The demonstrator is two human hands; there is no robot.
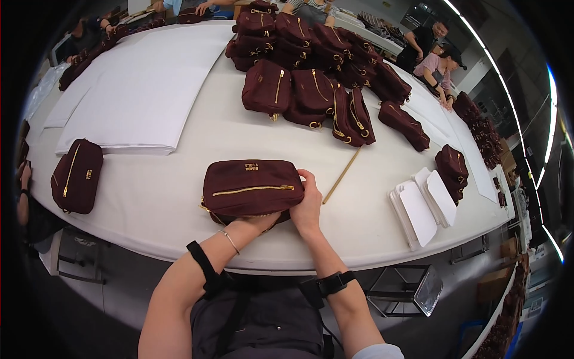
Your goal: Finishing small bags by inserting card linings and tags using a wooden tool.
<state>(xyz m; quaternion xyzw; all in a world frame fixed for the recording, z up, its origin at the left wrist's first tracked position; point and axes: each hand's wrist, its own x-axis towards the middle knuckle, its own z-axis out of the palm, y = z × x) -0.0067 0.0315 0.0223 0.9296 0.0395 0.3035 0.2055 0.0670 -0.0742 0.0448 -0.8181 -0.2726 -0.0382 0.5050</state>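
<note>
In front of me on the table is a dark maroon pouch bag (248, 179) with a gold zipper across its front and gold lettering. My left hand (258, 222) reaches into or under its near edge, where a line of zipper teeth shows; the fingers are hidden. Around the right end of the bag my right hand (307, 204) is closed, thumb and fingers against the side. A thin tan stick (342, 176) lies just beyond that hand. Farther left stands another maroon bag (78, 176) of like make.
A heap of maroon bags (299, 42) fills the table's far middle. Large white sheets (149, 90) lie at the far left. Stacked white cards (418, 215) sit at the right, beside a small maroon bag (451, 170). A stool (412, 290) stands below. Several people work around the table.
</note>
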